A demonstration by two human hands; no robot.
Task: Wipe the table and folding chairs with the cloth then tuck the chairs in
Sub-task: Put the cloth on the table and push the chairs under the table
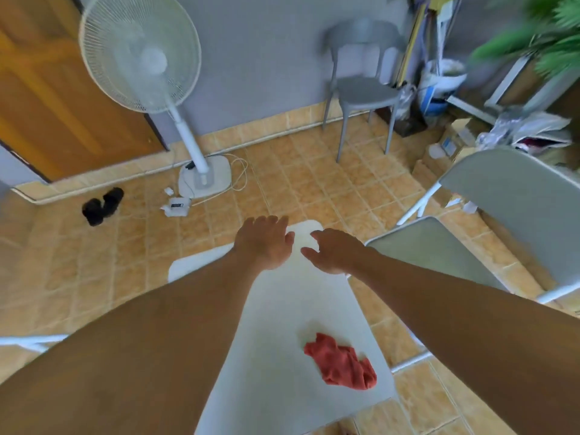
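Left hand [263, 243], right hand [332, 254] hovering over far end of table [282, 309], fingers spread, gripping nothing. Cloth [342, 362] lying near table's right edge. Risk: right forearm brushing cloth off onto floor.

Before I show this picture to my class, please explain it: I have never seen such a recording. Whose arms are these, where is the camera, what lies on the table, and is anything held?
No machine here: a person wears one wide-angle camera on the head, looking forward and down, so the two bare arms are the wearer's own. The left hand and right hand reach over the far end of a white table, fingers spread, holding nothing. A crumpled red cloth lies on the table nearer the wearer, touched by neither hand. A grey folding chair stands open beside the table's right edge. A standing fan is by the far wall.
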